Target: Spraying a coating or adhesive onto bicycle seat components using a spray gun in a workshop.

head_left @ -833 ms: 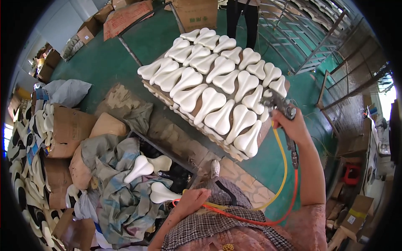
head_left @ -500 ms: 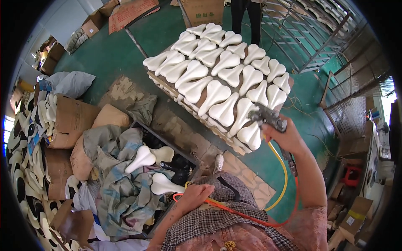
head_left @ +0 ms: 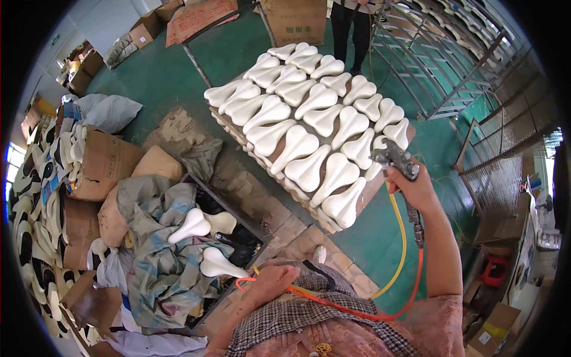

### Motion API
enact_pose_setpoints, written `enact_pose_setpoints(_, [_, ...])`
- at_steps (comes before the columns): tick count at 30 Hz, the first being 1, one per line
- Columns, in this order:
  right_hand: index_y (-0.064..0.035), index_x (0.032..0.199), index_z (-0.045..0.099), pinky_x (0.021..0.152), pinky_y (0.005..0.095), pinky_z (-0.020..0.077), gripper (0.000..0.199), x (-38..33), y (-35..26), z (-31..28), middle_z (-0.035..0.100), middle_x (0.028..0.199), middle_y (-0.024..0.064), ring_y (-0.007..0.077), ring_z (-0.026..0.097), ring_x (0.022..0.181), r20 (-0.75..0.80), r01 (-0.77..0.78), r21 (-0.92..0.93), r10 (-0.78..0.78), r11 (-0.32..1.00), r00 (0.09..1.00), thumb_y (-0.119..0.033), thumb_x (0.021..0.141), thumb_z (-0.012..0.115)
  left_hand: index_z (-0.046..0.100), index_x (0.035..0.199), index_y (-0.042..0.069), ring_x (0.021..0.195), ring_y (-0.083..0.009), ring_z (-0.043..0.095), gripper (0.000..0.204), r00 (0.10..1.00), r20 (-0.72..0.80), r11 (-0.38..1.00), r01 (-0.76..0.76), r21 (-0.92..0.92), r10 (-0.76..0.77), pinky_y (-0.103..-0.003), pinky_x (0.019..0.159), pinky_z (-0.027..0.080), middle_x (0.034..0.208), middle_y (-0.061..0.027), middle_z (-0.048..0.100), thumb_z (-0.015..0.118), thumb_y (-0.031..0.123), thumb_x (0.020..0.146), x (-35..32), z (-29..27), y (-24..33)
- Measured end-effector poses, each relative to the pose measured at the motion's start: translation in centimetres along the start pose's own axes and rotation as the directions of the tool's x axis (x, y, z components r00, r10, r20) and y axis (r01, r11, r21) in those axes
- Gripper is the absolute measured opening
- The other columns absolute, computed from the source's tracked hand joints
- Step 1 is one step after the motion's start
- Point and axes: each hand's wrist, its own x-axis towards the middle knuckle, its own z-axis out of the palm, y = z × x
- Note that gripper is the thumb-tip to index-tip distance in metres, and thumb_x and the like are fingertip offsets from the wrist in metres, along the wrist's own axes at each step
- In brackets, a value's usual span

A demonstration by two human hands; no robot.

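Note:
My right hand [head_left: 416, 189] is wrapped round the handle of a metal spray gun [head_left: 394, 157], held over the near right corner of a stack topped with rows of white bicycle saddles [head_left: 337, 174]. A yellow hose [head_left: 404, 235] and an orange hose [head_left: 416, 285] hang from the gun and loop back to my waist. There my left hand [head_left: 272, 284] is closed round the hoses, in front of a checked apron [head_left: 297, 309]. Beyond its knuckles a loose white saddle [head_left: 217, 263] lies on crumpled grey-green cloth [head_left: 157, 238], near two others.
On the left stand cardboard boxes [head_left: 107, 163] and a heap of pale and black saddles [head_left: 44, 250]. A dark-framed bin [head_left: 229, 208] is beside my legs. Another person [head_left: 351, 33] stands behind the stack. Metal racks [head_left: 434, 65] are at the far right, a red stool [head_left: 493, 271] nearer.
The spray gun has shifted right, from over the near corner saddles toward the stack's right edge. My left hand stays at my waist with the hoses. The whole view has shifted slightly.

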Motion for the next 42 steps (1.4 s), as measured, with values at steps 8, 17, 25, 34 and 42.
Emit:
enact_pose_setpoints(8, [0.0008, 0.094, 0.053, 0.048, 0.0226, 0.0417, 0.020, 2.0, 3.1, -8.2, 0.053, 0.064, 0.0014, 0.0082, 0.052, 0.051, -0.063, 0.010, -0.020, -0.011, 1.000, 0.998, -0.015, 0.083, 0.060, 0.059, 0.081, 0.001, 0.076, -0.0378, 0.057, 0.041, 0.992, 0.067, 0.994, 0.108, 0.033, -0.110, -0.043, 0.066, 0.042, 0.075, -0.0214, 0.059, 0.041, 0.036, 0.089, 3.8, 5.7, 2.2])
enact_pose_setpoints(17, [0.0008, 0.102, 0.053, 0.048, 0.0226, 0.0428, 0.025, 0.5, 5.7, -9.3, 0.054, 0.065, 0.0003, 0.0077, 0.052, 0.051, -0.050, -0.001, -0.033, -0.001, 0.999, 0.999, -0.012, 0.082, 0.060, 0.061, 0.090, 0.000, 0.075, -0.0248, 0.059, 0.039, 0.988, 0.117, 0.995, 0.102, 0.018, -0.104, -0.031, 0.069, 0.043, 0.080, -0.0143, 0.062, 0.039, 0.032, 0.090, 3.5, 7.8, 2.4])
enact_pose_setpoints(25, [0.0024, 0.105, 0.053, 0.050, 0.0224, 0.0433, 0.030, -4.9, 5.2, -3.8, 0.055, 0.066, 0.0016, 0.0075, 0.053, 0.053, 0.070, 0.003, 0.033, -0.005, 0.999, 0.998, -0.012, 0.080, 0.062, 0.060, 0.086, 0.003, 0.075, -0.0374, 0.058, 0.039, 0.995, 0.044, 0.996, 0.089, -0.013, -0.089, -0.042, 0.064, 0.044, 0.076, -0.0206, 0.060, 0.041, 0.036, 0.089, -1.9, 9.0, 0.5])
enact_pose_setpoints(34, [0.0018, 0.105, 0.054, 0.051, 0.0222, 0.0433, 0.031, -11.4, 3.6, 0.2, 0.056, 0.071, 0.0022, 0.0082, 0.053, 0.053, 0.181, 0.019, 0.017, -0.022, 1.000, 0.983, -0.016, 0.082, 0.061, 0.060, 0.085, 0.003, 0.073, -0.0381, 0.057, 0.039, 0.997, 0.043, 0.998, 0.056, 0.011, -0.057, -0.043, 0.062, 0.044, 0.073, -0.0205, 0.059, 0.041, 0.037, 0.089, -7.4, 10.3, -1.7])
enact_pose_setpoints(42, [-0.0001, 0.091, 0.055, 0.047, 0.0233, 0.0431, 0.019, -11.4, 4.8, -5.8, 0.053, 0.062, 0.0010, 0.0081, 0.052, 0.049, -0.107, 0.043, -0.027, -0.045, 0.999, 0.993, -0.015, 0.082, 0.061, 0.061, 0.091, 0.002, 0.073, -0.0284, 0.060, 0.037, 0.988, 0.104, 0.993, 0.116, 0.024, -0.118, -0.033, 0.064, 0.043, 0.077, -0.0143, 0.061, 0.038, 0.031, 0.089, -8.8, 11.7, -1.5])
